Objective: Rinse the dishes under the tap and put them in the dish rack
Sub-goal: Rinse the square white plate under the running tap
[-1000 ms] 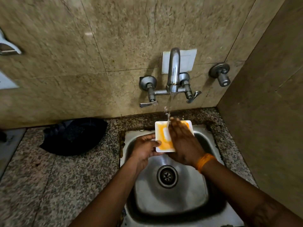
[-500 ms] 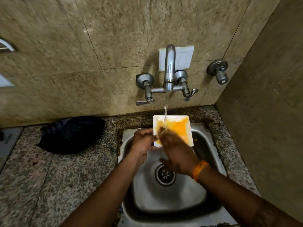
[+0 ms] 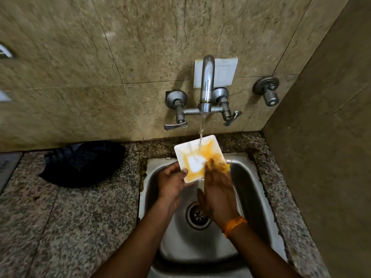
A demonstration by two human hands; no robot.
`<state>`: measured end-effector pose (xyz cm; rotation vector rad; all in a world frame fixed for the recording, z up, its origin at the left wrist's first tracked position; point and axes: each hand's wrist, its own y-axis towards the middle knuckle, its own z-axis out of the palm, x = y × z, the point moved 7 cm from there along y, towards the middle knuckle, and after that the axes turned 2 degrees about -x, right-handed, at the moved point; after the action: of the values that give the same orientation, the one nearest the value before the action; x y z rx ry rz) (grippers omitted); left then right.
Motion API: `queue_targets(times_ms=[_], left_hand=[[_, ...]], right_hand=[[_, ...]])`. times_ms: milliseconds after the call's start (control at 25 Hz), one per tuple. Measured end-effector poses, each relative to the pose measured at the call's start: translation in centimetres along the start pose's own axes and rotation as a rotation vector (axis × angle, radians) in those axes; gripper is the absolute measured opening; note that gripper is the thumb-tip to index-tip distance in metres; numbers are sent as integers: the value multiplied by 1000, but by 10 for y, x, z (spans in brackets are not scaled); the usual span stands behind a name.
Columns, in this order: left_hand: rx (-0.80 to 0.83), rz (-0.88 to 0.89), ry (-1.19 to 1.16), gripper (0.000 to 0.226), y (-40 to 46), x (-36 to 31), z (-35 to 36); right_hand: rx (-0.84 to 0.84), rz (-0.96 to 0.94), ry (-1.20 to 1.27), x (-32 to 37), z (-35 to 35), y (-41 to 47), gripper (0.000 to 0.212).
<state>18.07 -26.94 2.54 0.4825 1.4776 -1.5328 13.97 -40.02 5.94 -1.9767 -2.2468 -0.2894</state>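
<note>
A small square white plate point(image 3: 195, 155), smeared with orange-yellow residue, is held tilted over the steel sink point(image 3: 251, 197) under the tap point(image 3: 206, 85). Water runs from the spout onto the plate's upper middle. My left hand point(image 3: 171, 182) grips the plate's near left corner, thumb on top. My right hand point(image 3: 217, 189) lies on the plate's right side with straight fingers rubbing the stained surface. An orange thread band circles my right wrist. No dish rack is in view.
A dark cloth or bag point(image 3: 84, 163) lies on the speckled granite counter point(image 3: 70, 227) left of the sink. Two lever handles flank the tap on the tiled wall, and a separate valve point(image 3: 268, 91) sits to the right. A side wall closes off the right.
The plate has turned counter-clockwise and its centre is now rinsed white. My right hand has slid from the plate's left middle to its right side.
</note>
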Motion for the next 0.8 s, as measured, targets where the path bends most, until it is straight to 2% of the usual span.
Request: queue_targets(times_ms=[40,160,240,320,440,560,600,720,800], left_hand=[[-11,0,2,37,0,1,-1],[-54,12,26,36,1,4,-7],[-46,1,17,35,0,7,-7],[-47,-8,21,32,-5,11,-3],[-58,-17,39,28,-7,15,-3],[-39,-38,68,31,-7,16,-5],[-44,-34,86,31,-8,15,-6],[-52,6,128,30,-11,10,-8],[-44,16,138,33,-16,7,-13]], right_hand=[[21,36,-3,0,4,-3,84],[54,-169,37,13,19,-12,81],[10,-91,11,-4,14,-5,80],[48,-24,-32,-6,19,-4,86],[106,-199,9,10,30,-9,91],[134,-35,-87,-21,23,2,89],[149,-62,-68,-18,25,1,88],[175,-300,95,11,35,-16,84],[79,-227,168,-7,30,-7,71]])
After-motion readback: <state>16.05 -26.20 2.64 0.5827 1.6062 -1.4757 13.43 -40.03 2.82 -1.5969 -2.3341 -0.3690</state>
